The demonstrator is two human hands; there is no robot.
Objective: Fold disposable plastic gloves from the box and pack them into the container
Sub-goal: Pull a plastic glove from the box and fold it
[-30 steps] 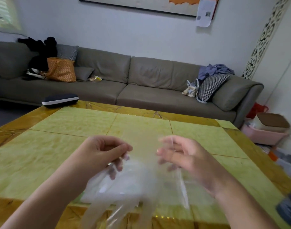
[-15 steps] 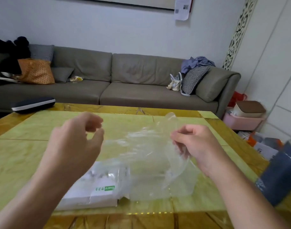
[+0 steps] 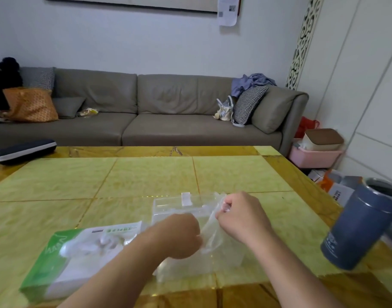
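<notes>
Yellow-green stone panels framed in amber make up the table [image 3: 146, 178] on which everything sits, with a long grey sofa [image 3: 146, 112] against the pale wall beyond it. Both hands are low over the near edge, close together but not touching. The left hand [image 3: 179, 236] is curled into a loose fist, its knuckles toward the camera, and grips one side of a thin, clear disposable glove [image 3: 209, 232]; the right hand [image 3: 239, 216] is curled as well and pinches the other side of the film a little higher, so the glove hangs crumpled between them. Directly under and behind both hands stands a clear plastic container [image 3: 183, 210], its white latch tab [image 3: 186, 198] on the far rim; the glove droops over it, though whether it reaches inside cannot be told. Just left of the left forearm lies the green-and-white glove box [image 3: 57, 263], with a tuft of gloves poking from its top opening. Well to the right of the right forearm, a dark blue cylindrical tumbler [image 3: 364, 223] appears tilted near the table's corner. Far beyond the left hand, a dark zippered case [image 3: 23, 151] rests at the table's back edge. Past the right hand, off the table, a pink bin [image 3: 313, 156] sits on the floor.
</notes>
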